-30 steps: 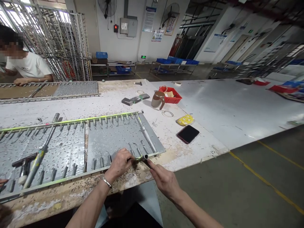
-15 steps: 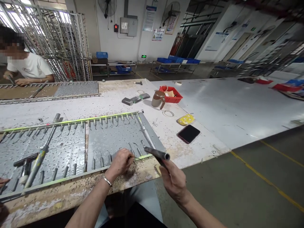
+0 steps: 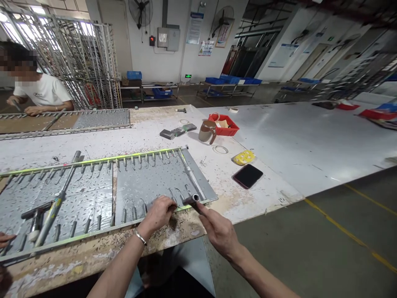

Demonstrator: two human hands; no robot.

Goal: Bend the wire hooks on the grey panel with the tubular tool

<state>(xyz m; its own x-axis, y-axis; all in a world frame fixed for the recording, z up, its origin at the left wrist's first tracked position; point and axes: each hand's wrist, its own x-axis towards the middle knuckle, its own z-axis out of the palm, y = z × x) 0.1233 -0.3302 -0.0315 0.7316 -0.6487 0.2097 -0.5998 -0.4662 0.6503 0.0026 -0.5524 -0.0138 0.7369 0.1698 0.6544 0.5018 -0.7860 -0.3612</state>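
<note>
My right hand [image 3: 219, 231] grips a dark hammer [image 3: 190, 200] with a tubular, hollow-ended head. Its head is low over the near rail [image 3: 186, 207] of a long metal frame, just right of my left hand; whether it touches the rail I cannot tell. My left hand [image 3: 158, 213], with a silver bracelet at the wrist, has its fingers pinched together at that rail. What they hold is hidden. Thin wire hooks [image 3: 178, 193] with grey bodies line both long rails. Grey speckled sheets [image 3: 145, 178] lie inside the frame.
Another hammer [image 3: 36, 219] lies on the frame at left, near a co-worker's hand [image 3: 6, 239]. Beyond are a phone [image 3: 248, 176], a yellow item [image 3: 244, 157], a mug [image 3: 206, 131], a red bin [image 3: 228, 128] and dark blocks [image 3: 178, 131]. Across the table, a person [image 3: 46, 91] works.
The hammer has come down and left toward the near rail, its hollow end now close to my left fingers. My left hand stays at almost the same spot.
</note>
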